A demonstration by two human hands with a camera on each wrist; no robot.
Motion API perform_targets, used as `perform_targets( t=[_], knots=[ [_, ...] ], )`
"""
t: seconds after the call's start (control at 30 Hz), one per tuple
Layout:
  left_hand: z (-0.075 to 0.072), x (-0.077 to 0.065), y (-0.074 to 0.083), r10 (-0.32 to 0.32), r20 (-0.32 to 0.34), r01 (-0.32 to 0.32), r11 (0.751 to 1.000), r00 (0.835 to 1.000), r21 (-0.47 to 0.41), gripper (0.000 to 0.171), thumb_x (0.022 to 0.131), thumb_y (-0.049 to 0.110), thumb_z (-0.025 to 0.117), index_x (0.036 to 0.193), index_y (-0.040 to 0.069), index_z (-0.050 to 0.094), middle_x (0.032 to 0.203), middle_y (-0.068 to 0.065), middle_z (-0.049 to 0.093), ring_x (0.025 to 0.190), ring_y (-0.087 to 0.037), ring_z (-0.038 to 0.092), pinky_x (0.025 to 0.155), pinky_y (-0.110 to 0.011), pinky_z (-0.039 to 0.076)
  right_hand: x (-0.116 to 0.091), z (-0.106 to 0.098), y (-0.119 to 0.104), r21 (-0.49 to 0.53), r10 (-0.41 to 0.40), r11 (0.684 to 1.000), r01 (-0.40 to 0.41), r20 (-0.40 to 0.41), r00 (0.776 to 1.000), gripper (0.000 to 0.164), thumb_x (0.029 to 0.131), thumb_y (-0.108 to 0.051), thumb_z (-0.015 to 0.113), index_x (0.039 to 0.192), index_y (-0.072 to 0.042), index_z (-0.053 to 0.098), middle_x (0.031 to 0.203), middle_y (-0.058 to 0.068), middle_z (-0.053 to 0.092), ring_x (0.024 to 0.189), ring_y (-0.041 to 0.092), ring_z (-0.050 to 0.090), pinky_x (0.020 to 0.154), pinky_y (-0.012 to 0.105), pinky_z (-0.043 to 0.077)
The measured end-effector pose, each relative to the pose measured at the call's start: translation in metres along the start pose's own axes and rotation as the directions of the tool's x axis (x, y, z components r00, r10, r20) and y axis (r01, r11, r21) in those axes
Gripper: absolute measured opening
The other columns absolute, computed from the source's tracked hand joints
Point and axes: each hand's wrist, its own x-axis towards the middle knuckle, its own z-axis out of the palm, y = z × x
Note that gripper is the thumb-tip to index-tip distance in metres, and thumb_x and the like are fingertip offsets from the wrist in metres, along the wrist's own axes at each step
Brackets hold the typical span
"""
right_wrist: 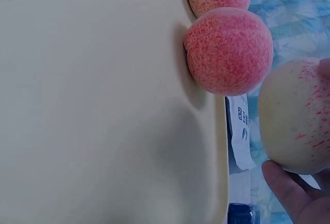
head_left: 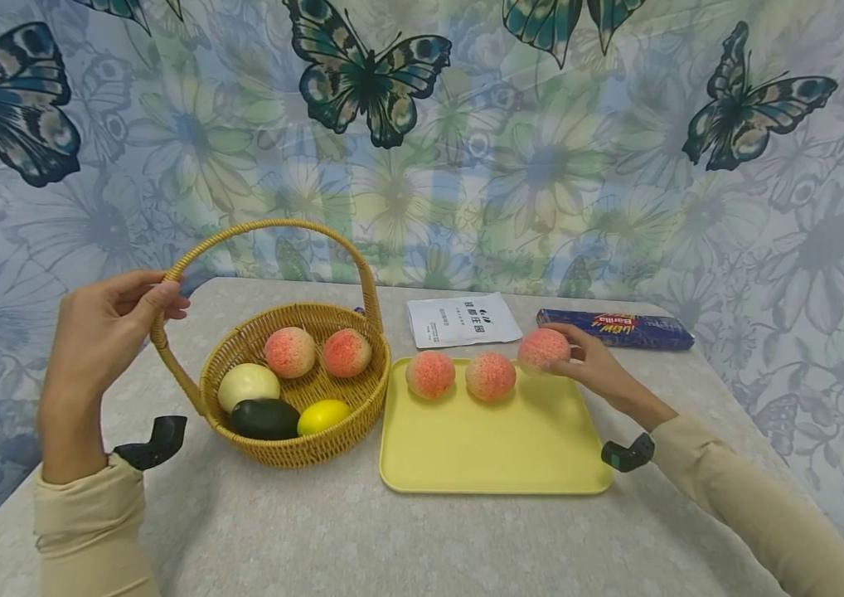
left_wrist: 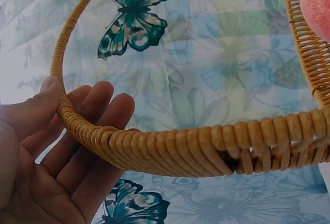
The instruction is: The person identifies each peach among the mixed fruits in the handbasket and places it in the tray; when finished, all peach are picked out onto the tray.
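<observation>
My left hand (head_left: 97,336) grips the left side of the handle (head_left: 280,224) of a wicker basket (head_left: 295,453); thumb and fingers lie around the wrapped cane in the left wrist view. Inside the basket are two peaches (head_left: 290,352), a pale round vegetable or fruit (head_left: 249,385), a dark green oval one (head_left: 265,419) and a lemon (head_left: 324,415). On the right, my right hand (head_left: 604,373) holds a peach (right_wrist: 296,116) above the far right corner of a yellow tray (head_left: 492,456). Two more peaches (head_left: 430,375) sit side by side along the tray's far edge.
Behind the tray lie a white printed packet (head_left: 463,321) and a blue Barilla box (head_left: 616,328). The pale table (head_left: 303,531) meets a butterfly-patterned cloth (head_left: 467,191) at the back.
</observation>
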Motion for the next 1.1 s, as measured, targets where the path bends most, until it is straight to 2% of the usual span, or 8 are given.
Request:
perform_targets(
  t=[0.2, 0.37, 0.6, 1.1],
  knots=[
    [0.000, 0.000, 0.000, 0.007, -0.002, -0.007, 1.000, 1.000, -0.007, 0.037, 0.095, 0.031, 0.061, 0.116, 0.001, 0.066, 0.076, 0.024, 0.065, 0.070, 0.009, 0.060, 0.058, -0.011, 0.045, -0.002, -0.003, 0.008, 0.025, 0.022, 0.999, -0.023, 0.021, 1.000, 0.069, 0.091, -0.025, 0.066, 0.148, -0.009, 0.031, 0.145, 0.018, 0.038, 0.119, 0.039, 0.049, 0.094, 0.054, 0.045],
    [0.000, 0.000, -0.001, 0.009, -0.003, -0.009, 1.000, 1.000, -0.008, 0.037, 0.095, 0.030, 0.061, 0.116, 0.001, 0.066, 0.075, 0.023, 0.065, 0.070, 0.009, 0.060, 0.059, -0.010, 0.045, -0.003, -0.005, 0.017, 0.028, 0.051, 0.998, -0.052, 0.041, 0.998, 0.069, 0.090, -0.024, 0.067, 0.147, -0.007, 0.031, 0.145, 0.020, 0.038, 0.123, 0.040, 0.048, 0.095, 0.050, 0.045],
    [0.000, 0.001, -0.001, 0.016, -0.010, -0.016, 1.000, 1.000, 0.002, 0.036, 0.095, 0.030, 0.060, 0.115, 0.001, 0.066, 0.075, 0.023, 0.065, 0.069, 0.009, 0.060, 0.059, -0.009, 0.045, -0.003, -0.006, 0.029, 0.026, 0.062, 0.998, -0.064, 0.065, 0.996, 0.066, 0.091, -0.023, 0.065, 0.145, -0.004, 0.033, 0.141, 0.022, 0.042, 0.120, 0.039, 0.051, 0.094, 0.047, 0.047],
    [0.000, 0.000, 0.000, -0.012, -0.002, 0.012, 1.000, 1.000, 0.020, 0.039, 0.095, 0.034, 0.059, 0.117, 0.002, 0.065, 0.075, 0.026, 0.063, 0.070, 0.011, 0.060, 0.060, -0.008, 0.045, -0.001, 0.000, 0.039, 0.028, 0.068, 0.997, -0.072, 0.117, 0.991, 0.071, 0.089, -0.022, 0.067, 0.147, -0.003, 0.030, 0.141, 0.022, 0.041, 0.113, 0.034, 0.056, 0.086, 0.036, 0.049]
  ],
)
